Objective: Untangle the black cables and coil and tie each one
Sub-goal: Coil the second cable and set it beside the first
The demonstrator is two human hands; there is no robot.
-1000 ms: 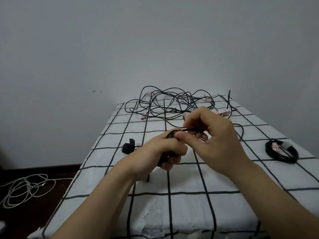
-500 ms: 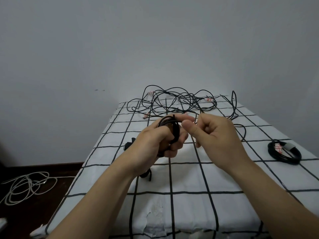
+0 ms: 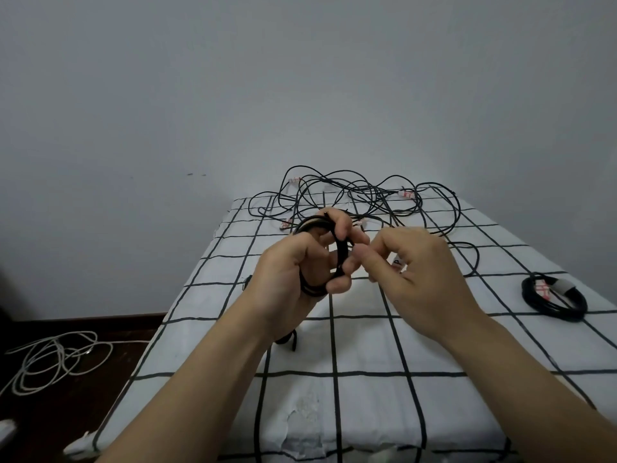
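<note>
Two bare hands meet above a table (image 3: 334, 349) draped in a white cloth with a black grid, the largest thing in view. Beyond the fingertips, at the far end of the cloth, lies the loose tangle of black cables (image 3: 367, 192), its loops overlapping and a few small red-and-white tags showing among them. One strand runs from it toward the right hand. Down on the dark floor, well to the left of the left forearm, sits a loose heap of white cable (image 3: 56, 359). The left hand (image 3: 290, 272) is raised with its palm turned inward, its fingers (image 3: 337, 285) curled round a small coil of black cable (image 3: 341, 255). The thumb presses the top of the loops, which stand upright across the fingers. The right hand (image 3: 424, 272) is just beside it, fingers bent and thumb and forefinger brought together almost touching the coil. Whether they pinch a thin end of cable there is too small to tell. Well to the right of the right hand's knuckles, flat on the cloth, rests a finished coil (image 3: 557, 310), bound by a pale band and carrying a red-and-white tag. Beneath the left wrist a small black piece (image 3: 289, 339) lies on the cloth, partly hidden by the arm.
</note>
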